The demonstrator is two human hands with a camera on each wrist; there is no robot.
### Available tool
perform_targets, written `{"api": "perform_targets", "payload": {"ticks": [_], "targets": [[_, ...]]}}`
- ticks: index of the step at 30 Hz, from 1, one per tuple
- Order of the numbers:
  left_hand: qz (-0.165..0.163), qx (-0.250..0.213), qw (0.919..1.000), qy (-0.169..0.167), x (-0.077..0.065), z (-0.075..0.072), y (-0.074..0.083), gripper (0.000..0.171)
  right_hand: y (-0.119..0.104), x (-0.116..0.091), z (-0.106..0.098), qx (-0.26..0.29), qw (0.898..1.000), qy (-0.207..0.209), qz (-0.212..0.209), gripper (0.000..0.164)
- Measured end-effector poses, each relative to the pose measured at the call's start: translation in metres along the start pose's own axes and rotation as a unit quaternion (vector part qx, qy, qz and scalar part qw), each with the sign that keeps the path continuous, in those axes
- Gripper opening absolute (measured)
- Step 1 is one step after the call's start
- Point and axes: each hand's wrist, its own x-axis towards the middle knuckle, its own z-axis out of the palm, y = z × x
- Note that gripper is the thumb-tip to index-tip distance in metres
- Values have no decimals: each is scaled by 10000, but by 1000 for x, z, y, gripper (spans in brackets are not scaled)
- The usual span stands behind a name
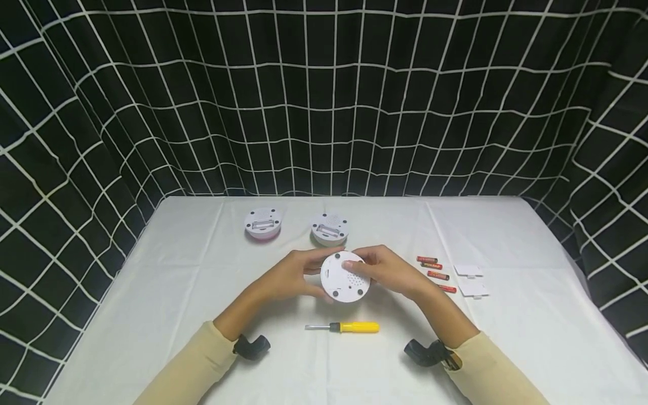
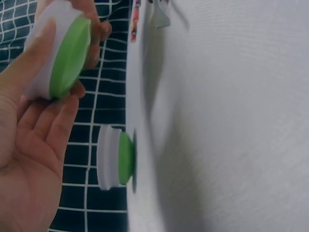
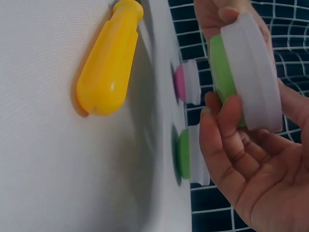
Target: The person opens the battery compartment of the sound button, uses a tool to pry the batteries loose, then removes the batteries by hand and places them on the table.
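Observation:
Both hands hold a round white button device upside down above the table, its green dome facing down. Small dark feet and a patch of speaker holes show on its white underside. My left hand grips the rim from the left, thumb and fingers spread around it. From the right, my right hand holds it with the thumb pressed on the underside and the fingers curled beneath. Below the hands lies a screwdriver with a yellow handle, its shaft pointing left.
Behind the hands, two similar devices stand upside down with open battery compartments, one pink-topped, one green-topped. To the right lie several red batteries and two white battery covers. Black cloth with white grid lines surrounds the white table.

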Motion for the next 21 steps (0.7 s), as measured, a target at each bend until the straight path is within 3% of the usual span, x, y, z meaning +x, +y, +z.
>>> {"api": "perform_targets", "payload": {"ticks": [9,15,21], "targets": [[-78,-16,9991,425,2,5,-6,92,8,0,1,171,9998,-4,-82,47],[-112,-167,9989,416,2,8,-9,93,11,0,1,650,9977,-159,-83,42],[-298,-217,9987,365,0,9,-11,93,11,-1,-1,580,9983,-78,23,40]]}}
